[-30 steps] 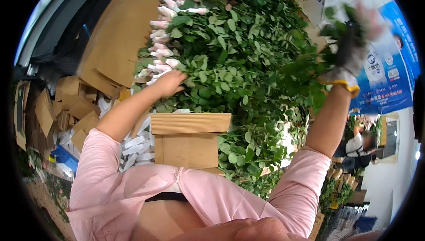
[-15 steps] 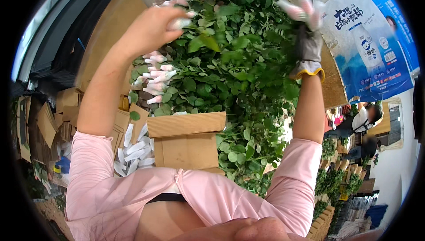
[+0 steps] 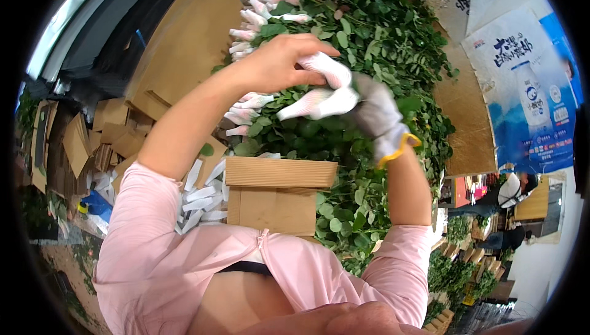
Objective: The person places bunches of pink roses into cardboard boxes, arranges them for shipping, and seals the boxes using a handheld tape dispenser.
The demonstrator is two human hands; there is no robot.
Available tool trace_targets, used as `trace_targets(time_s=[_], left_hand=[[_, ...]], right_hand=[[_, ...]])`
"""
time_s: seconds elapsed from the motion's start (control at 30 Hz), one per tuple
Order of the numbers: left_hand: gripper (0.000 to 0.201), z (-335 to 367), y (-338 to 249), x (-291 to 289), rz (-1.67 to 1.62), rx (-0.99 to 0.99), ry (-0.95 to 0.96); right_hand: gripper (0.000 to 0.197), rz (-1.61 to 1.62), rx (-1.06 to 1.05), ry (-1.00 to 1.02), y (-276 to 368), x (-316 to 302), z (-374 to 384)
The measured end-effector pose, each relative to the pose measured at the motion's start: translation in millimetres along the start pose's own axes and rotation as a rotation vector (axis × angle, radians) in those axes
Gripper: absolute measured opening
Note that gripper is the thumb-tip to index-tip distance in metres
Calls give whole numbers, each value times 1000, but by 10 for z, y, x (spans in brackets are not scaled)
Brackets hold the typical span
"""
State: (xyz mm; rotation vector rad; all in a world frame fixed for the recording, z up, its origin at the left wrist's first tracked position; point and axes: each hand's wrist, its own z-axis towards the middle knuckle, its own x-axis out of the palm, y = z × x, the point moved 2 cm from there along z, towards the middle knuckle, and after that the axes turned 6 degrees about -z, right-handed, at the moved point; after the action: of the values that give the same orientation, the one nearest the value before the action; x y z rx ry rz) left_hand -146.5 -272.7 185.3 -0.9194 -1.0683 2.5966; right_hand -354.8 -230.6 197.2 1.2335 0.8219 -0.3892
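Note:
My bare left hand (image 3: 292,61) has its fingers curled round a rose bud in a white mesh sleeve (image 3: 330,69). Close by on the right, my right hand (image 3: 378,114), in a grey glove with a yellow cuff, is closed, somewhat blurred, on a small bunch of roses (image 3: 304,104). Their white-netted, pinkish heads point left out of the glove, and their stems are mostly hidden. Beneath both hands lies a big pile of leafy rose stems (image 3: 381,34), with netted heads (image 3: 252,24) lined up along its left side.
Nearer me stands a corrugated cardboard piece (image 3: 279,172) over a box. Loose white mesh sleeves (image 3: 200,200) lie left of it. Flattened cardboard (image 3: 123,129) is heaped farther left. A printed blue-and-white carton sheet (image 3: 522,89) borders the right side. Another person (image 3: 513,193) is at far right.
Both hands have come together over the pile: the left moved right, the right moved left and nearer with its roses. The view has shifted slightly.

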Motion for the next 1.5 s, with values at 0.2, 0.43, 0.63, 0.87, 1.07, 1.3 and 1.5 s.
trace_targets(time_s=[0.2, 0.43, 0.63, 0.87, 1.07, 1.3, 1.5], left_hand=[[46, -1143, 1697, 824, 554, -305, 161], [21, -527, 1197, 253, 703, -262, 21], [15, 155, -2, -204, 914, -30, -4], [32, -745, 1621, -287, -19, -773, 228], [36, -837, 1996, 272, 258, -561, 136], [30, -48, 311, 36, 288, -192, -155], [37, -1853, 38, -700, 429, -460, -113]], right_hand=[[37, -387, -82, -973, -428, -2146, -554], [47, 198, -462, -971, 481, -1970, -906], [63, 302, -667, -131, 494, -885, -41], [59, 320, -341, -933, 152, -1748, -554], [55, 47, -460, -1208, 459, -2288, -1188], [51, 193, -552, -910, 502, -1696, -888], [47, 397, -608, -480, 249, -882, -157]])
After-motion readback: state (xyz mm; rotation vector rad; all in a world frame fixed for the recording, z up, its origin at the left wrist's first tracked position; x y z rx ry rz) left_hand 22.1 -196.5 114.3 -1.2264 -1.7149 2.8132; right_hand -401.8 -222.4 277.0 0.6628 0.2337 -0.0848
